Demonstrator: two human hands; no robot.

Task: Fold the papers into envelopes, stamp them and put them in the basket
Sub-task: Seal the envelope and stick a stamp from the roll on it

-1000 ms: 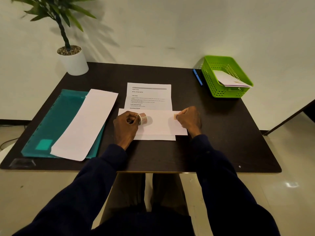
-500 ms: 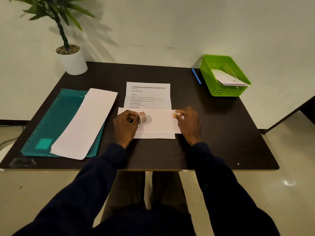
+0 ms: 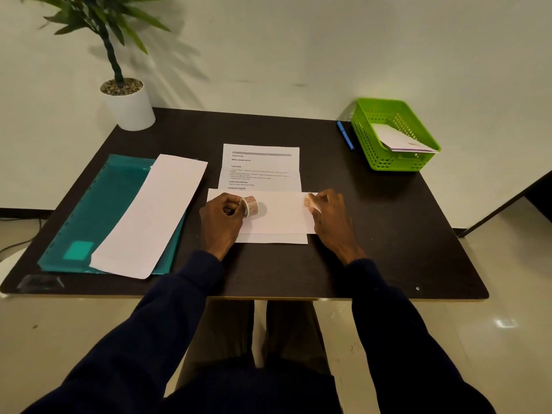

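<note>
Mid-frame, your left hand [image 3: 221,224] grips the roll [image 3: 251,206]; your right hand [image 3: 331,218], fingers uncurled, presses a stamp [image 3: 306,201] onto the envelope [image 3: 280,216].

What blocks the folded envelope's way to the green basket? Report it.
Nothing visible does. Bare table lies between the envelope and the green basket; the blue pen lies beside its left wall, probably low enough to lift over.

Dark navy long sleeves [image 3: 179,309], left hand [image 3: 222,218] and right hand [image 3: 331,216] bare, trousers [image 3: 227,333] seemingly olive-brown
</note>
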